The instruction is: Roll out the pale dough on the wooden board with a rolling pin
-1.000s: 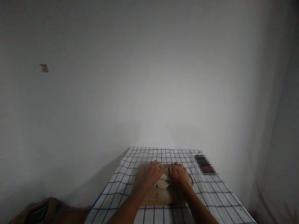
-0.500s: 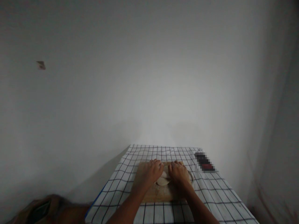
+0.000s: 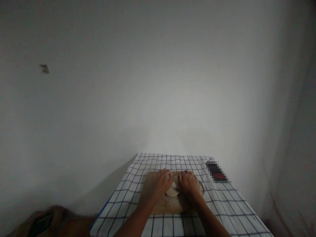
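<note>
A flat, pale round of dough (image 3: 172, 192) lies on a wooden board (image 3: 168, 209), partly covered by my hands. Between the hands a pale band, which looks like a rolling pin (image 3: 174, 184), crosses the dough; its ends are hidden. My left hand (image 3: 163, 180) is curled over the left side, knuckles up. On the right, my right hand (image 3: 188, 181) is closed in the same way, its fingers pointing to the far edge of the board. Both forearms reach in from the near edge.
A white cloth with dark grid lines (image 3: 133, 184) covers the table. Beside my right hand, a curved rim (image 3: 202, 187) shows at the board's right. A blurred-out dark and red item (image 3: 217, 172) lies farther right. A brown object (image 3: 46, 220) stands low at the left. A plain wall (image 3: 158, 82) rises behind.
Both hands stay almost in place over the dough, with only a very slight shift. The board and the cloth have not moved.
</note>
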`<state>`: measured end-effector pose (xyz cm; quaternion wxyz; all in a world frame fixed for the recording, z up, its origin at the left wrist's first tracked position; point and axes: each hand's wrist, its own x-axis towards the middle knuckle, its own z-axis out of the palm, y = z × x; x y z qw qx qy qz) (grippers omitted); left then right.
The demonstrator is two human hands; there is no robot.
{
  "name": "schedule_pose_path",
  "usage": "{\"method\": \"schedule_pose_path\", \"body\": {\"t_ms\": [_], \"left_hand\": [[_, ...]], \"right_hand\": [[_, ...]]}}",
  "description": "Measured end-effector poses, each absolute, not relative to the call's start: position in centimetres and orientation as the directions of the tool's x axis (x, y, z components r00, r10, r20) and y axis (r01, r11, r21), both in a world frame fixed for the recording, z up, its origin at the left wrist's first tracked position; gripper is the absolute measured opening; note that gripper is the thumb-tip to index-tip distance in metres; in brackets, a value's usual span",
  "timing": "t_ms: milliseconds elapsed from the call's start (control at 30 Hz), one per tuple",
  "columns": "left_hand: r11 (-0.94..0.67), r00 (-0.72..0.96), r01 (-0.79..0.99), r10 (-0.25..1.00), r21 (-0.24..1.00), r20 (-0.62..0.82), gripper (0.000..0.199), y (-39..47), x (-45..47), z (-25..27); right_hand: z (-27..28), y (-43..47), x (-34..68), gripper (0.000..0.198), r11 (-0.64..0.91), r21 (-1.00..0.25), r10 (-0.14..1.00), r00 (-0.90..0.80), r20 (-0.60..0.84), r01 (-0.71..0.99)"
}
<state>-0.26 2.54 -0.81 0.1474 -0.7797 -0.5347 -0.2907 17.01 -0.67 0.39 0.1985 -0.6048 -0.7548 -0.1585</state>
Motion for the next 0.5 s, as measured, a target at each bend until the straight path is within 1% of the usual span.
{"method": "schedule_pose_path", "body": {"t_ms": [67,233,400,500], "left_hand": [[-0.392,0.259,0.916,0.734,0.079,0.628,0.023,2.53,-0.26,-0.91],[-0.416,0.280,0.907,0.699,0.056,0.658,0.022,2.46,-0.27,-0.95],[-0.419,0.264,0.905,0.691,0.075,0.673,0.018,2.63,-0.20,-1.23],[-0.419,0.239,0.904,0.658,0.083,0.714,0.017,2.74,-0.16,-1.82]], "right_hand": [[0.37,-0.68,17.01,0.028,0.242,0.012,0.846,-0.217,0.488,0.970],[0.75,-0.96,16.82,0.029,0.178,-0.058,0.862,-0.127,0.491,0.982],[1.00,-1.21,16.75,0.026,0.184,-0.053,0.863,-0.136,0.487,0.981],[0.90,-1.28,16.80,0.026,0.190,-0.030,0.858,-0.151,0.492,0.981]]}}
